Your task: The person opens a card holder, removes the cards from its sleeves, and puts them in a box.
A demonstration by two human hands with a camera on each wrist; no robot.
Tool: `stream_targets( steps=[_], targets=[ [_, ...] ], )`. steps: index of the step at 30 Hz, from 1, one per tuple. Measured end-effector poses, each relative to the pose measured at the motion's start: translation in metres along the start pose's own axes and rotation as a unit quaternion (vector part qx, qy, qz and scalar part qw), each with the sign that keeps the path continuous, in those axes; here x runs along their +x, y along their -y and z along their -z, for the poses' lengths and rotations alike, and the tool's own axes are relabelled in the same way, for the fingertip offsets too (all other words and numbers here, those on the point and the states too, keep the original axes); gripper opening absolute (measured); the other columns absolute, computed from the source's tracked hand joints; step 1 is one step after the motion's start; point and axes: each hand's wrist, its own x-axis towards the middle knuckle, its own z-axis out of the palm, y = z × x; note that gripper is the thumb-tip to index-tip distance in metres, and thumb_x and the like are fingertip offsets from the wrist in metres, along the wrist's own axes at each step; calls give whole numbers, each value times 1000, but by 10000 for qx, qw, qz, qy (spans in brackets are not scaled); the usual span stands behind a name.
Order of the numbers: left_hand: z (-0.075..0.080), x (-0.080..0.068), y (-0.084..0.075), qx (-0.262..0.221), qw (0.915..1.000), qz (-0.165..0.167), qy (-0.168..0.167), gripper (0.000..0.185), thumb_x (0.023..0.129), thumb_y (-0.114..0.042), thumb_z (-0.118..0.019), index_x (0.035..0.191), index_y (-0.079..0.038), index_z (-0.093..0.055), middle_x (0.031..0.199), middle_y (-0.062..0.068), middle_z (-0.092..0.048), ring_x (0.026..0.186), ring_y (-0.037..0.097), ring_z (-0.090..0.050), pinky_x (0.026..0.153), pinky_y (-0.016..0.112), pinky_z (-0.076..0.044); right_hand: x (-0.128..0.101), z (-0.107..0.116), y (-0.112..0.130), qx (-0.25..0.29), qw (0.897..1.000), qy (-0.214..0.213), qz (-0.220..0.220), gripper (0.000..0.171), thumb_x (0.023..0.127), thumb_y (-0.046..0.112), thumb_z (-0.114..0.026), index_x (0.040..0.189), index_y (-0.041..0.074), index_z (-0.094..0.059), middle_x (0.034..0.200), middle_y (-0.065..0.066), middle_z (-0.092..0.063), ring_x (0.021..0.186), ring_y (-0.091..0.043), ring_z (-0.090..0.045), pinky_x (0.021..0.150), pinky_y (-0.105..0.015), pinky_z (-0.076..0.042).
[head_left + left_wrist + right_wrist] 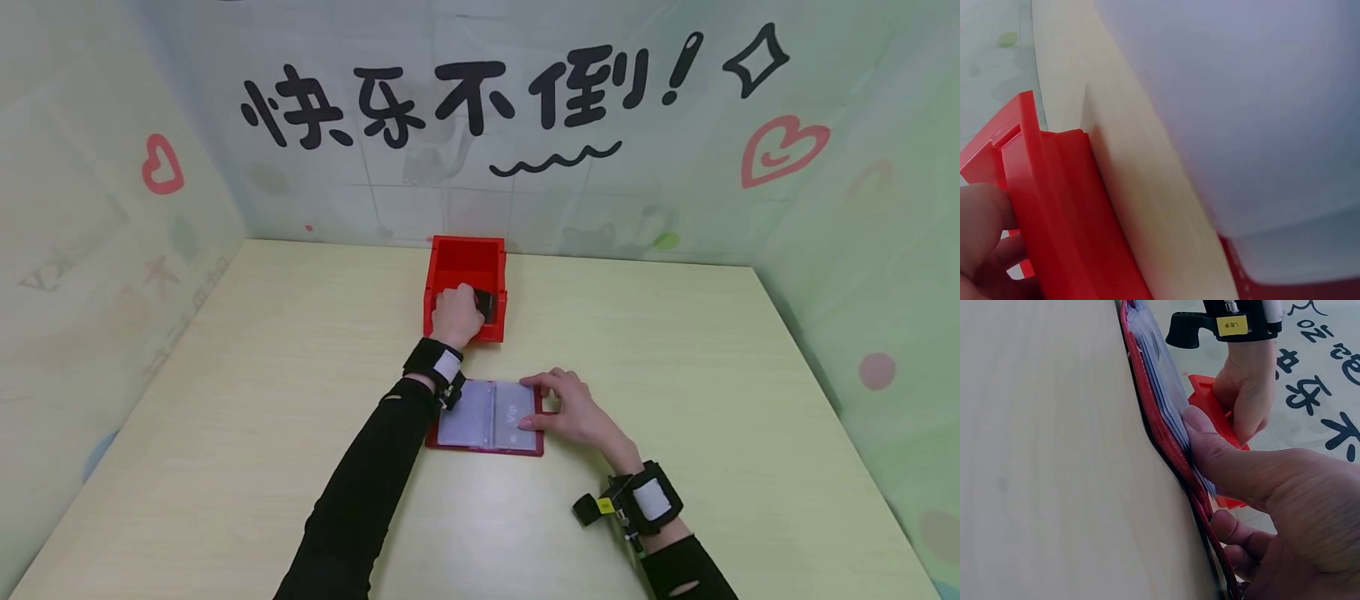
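- Two hands work: the left hand (455,315) curls inside the red plastic bin (466,262), apparently gripping a dark item.
- Right hand (573,410), fingers fairly straight, presses the open red card holder (487,418) flat near the table's (225,400) front edge.
- Its clear sleeves look mostly unfilled.

On the table (675,375), the card holder (487,417) lies open just in front of the bin (465,258).
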Motion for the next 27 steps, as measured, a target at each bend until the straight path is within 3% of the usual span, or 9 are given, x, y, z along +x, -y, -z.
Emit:
stream_targets(
  steps=[8, 11, 15, 19, 22, 27],
  targets=[
    [2, -3, -1, -59, 9998, 36, 206, 20, 91, -12, -68, 107, 1, -67, 99, 19, -71, 88, 31, -61, 81, 44, -60, 0, 1, -1, 7, 10000, -6, 51, 58, 80, 29, -85, 132, 12, -64, 107, -6, -59, 106, -23, -46, 90, -39, -34],
    [4, -8, 0, -114, 9996, -234, 85, 23, 90, -10, -67, 111, 1, -68, 104, 19, -71, 92, 32, -62, 87, 41, -58, 0, 1, -1, 8, 10000, -10, 45, 58, 80, 29, -85, 132, 12, -64, 107, -6, -59, 106, -23, -46, 90, -39, -34],
    [7, -19, 1, -133, 9972, -706, -191, 29, 90, -7, -66, 118, 1, -69, 121, 21, -64, 110, 34, -56, 101, 43, -50, 1, 0, -1, 7, 10000, -24, 74, 58, 80, 29, -85, 132, 12, -64, 106, -6, -58, 105, -23, -47, 89, -39, -35],
    [13, -38, 4, -428, 9938, -1010, -189, 28, 91, -6, -64, 118, -1, -69, 122, 19, -61, 114, 33, -53, 100, 43, -50, 1, 0, 0, -22, 10000, -48, 83, 58, 80, 29, -86, 131, 12, -64, 104, -6, -58, 104, -23, -47, 88, -38, -34],
    [17, -55, 11, -689, 9905, -1192, 25, 24, 91, -7, -66, 114, -3, -70, 113, 16, -65, 103, 28, -56, 91, 38, -53, 0, 0, 0, -35, 10000, -63, 36, 58, 79, 28, -86, 131, 12, -64, 103, -5, -57, 103, -23, -46, 88, -38, -34],
    [17, -83, 27, -983, 9838, -1296, 756, 18, 91, -9, -69, 109, -6, -72, 94, 9, -68, 81, 20, -58, 74, 28, -52, 0, 0, 2, -52, 10000, -29, -71, 58, 80, 30, -85, 131, 14, -64, 103, -5, -57, 104, -22, -47, 89, -38, -35]
  ],
)
